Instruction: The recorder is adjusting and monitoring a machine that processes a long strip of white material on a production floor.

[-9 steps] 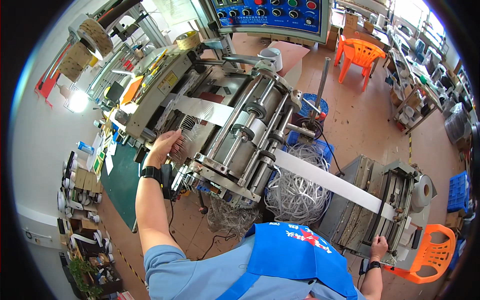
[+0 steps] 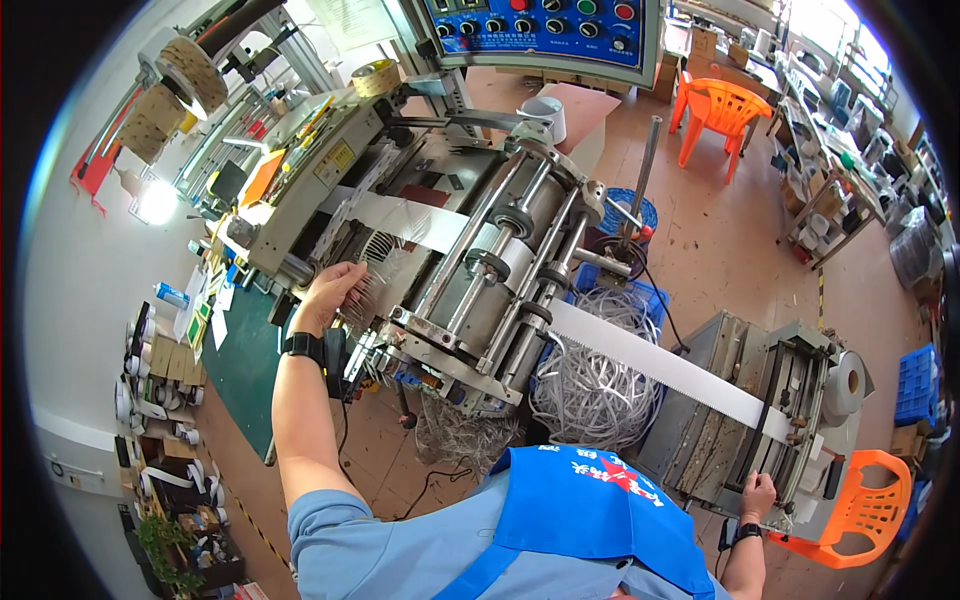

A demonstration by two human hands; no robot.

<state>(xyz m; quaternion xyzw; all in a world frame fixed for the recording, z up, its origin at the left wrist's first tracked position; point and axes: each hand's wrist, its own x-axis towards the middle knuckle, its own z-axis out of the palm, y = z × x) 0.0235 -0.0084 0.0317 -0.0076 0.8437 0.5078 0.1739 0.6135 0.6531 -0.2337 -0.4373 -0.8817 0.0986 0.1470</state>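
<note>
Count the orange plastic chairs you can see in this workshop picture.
2. One orange chair stands on the floor at the upper right; the other orange chair sits at the lower right beside the grey machine. Others may be hidden.

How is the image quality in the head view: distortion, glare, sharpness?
Head view: strong fisheye bending with a black rim; a bright lamp flares at left; daylight washes out the top right; the left hand, white strip and right hand are reasonably sharp.
</note>
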